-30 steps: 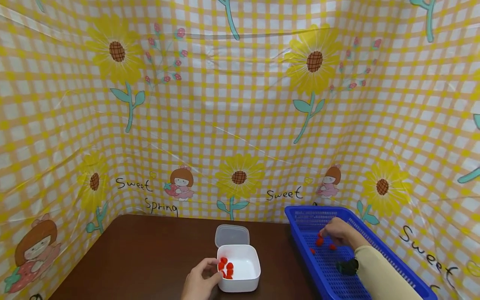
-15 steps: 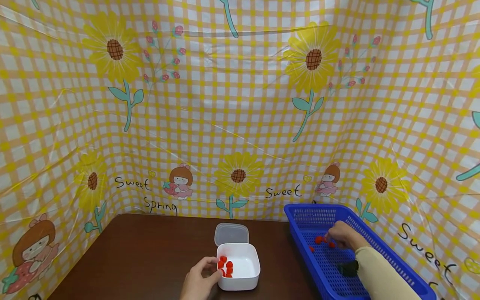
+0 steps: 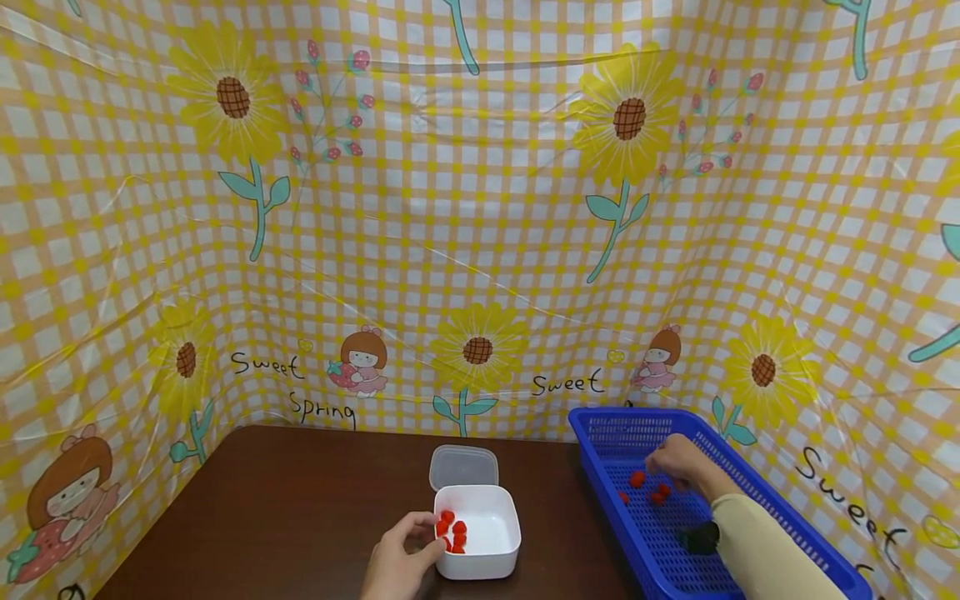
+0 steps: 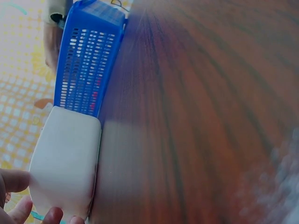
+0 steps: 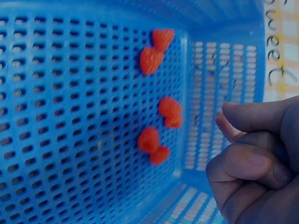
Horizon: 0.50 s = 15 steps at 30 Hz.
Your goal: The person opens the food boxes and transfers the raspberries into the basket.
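In the head view my left hand (image 3: 402,553) holds the left side of a white square container (image 3: 480,569), fingertips at its rim and wall. Several small red berry-like pieces (image 3: 459,528) lie inside, along the container's left side. To the right, my right hand (image 3: 678,462) hovers inside a blue perforated basket (image 3: 628,537). Its fingers are curled, thumb tip near index, and nothing shows between them in the right wrist view. Below it, several red berry-like pieces (image 5: 149,140) lie on the basket floor in small pairs. The left wrist view shows fingers (image 4: 15,180) against the container's end.
A translucent lid (image 3: 463,469) lies just behind the container on the dark brown table (image 3: 285,517). A dark thing (image 3: 699,538) sits under the right cuff, over the basket. Checked, flower-printed cloth (image 3: 480,250) hangs behind and at both sides.
My right hand has let go of red pieces, which now lie on the basket floor, and has drawn up slightly. The left hand stays at the container.
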Motion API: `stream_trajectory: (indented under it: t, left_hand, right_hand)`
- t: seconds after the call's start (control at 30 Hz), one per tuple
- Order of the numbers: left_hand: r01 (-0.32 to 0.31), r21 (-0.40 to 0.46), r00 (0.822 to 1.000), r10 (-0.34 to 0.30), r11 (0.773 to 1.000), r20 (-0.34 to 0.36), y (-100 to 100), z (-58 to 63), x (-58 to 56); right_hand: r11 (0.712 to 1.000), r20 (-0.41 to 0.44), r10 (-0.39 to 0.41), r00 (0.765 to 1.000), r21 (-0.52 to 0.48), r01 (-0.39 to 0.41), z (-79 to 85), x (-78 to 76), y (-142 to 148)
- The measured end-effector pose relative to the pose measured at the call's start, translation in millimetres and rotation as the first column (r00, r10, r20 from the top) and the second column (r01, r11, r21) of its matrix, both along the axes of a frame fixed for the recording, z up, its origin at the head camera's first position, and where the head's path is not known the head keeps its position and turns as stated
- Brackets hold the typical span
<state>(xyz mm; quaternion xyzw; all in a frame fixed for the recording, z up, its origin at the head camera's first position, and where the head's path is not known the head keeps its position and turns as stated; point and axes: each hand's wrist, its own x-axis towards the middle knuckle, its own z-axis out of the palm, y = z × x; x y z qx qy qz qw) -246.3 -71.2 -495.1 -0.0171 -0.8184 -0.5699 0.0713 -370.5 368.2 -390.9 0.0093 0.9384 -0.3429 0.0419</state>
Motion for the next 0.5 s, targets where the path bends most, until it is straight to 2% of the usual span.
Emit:
stream_trajectory:
  t: [0.1,0.23,0.5]
  left_hand:
    - [-0.003,0.001,1.0,0.003,1.0,-0.001,0,-0.3,0.4]
    - [0.003,0.013,1.0,-0.003,1.0,-0.013,-1,0.5,1.2]
    - [0.011,0.012,1.0,-0.011,1.0,-0.005,-1,1.4,1.1]
  right_hand:
    - [0.999,-0.048,0.048,0.998,-0.01,-0.049,5.8,1.1,-10]
    - [0.997,-0.081,0.069,0.994,-0.022,-0.071,11.5,0.4,-27]
    - [0.992,-0.085,0.102,0.991,-0.068,-0.107,22.9,2.3,-60]
